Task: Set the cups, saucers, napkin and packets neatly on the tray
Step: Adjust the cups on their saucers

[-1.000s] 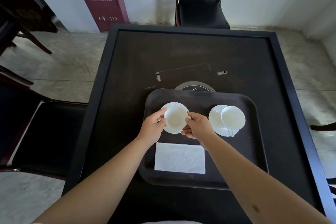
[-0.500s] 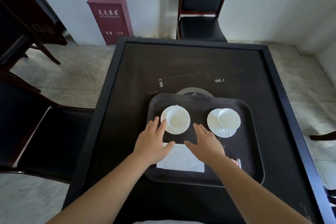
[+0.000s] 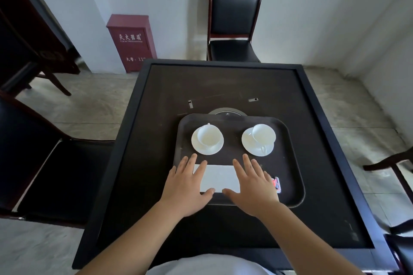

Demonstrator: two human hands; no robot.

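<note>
Head view. Pale-walled room, stone floor; a dark square table [image 3: 225,87] with a raised rim stands in front of me, and the brown tray [image 3: 290,163] sits on its near half. Both my hands lie flat, fingers spread, holding nothing: left hand [image 3: 186,187] on the left end of the white napkin [image 3: 220,177], right hand [image 3: 252,185] on its right end. The napkin lies along the near edge of the tray, between my palms.

Step in hand, as I judge it: squaring the napkin. To do it well, press lightly and evenly with both palms, line its long edge up with the tray's near rim, and smooth outward so that it does not crease.

Left cup [image 3: 207,135] stands on its saucer [image 3: 207,148], right cup [image 3: 263,134] on its saucer [image 3: 257,148], both well beyond my fingertips. The packets [image 3: 276,183] lie just beside my right hand, partly hidden by it; a careless sweep could knock them.

Around: chair [image 3: 234,20] opposite, red cabinet [image 3: 131,42] against the wall.
</note>
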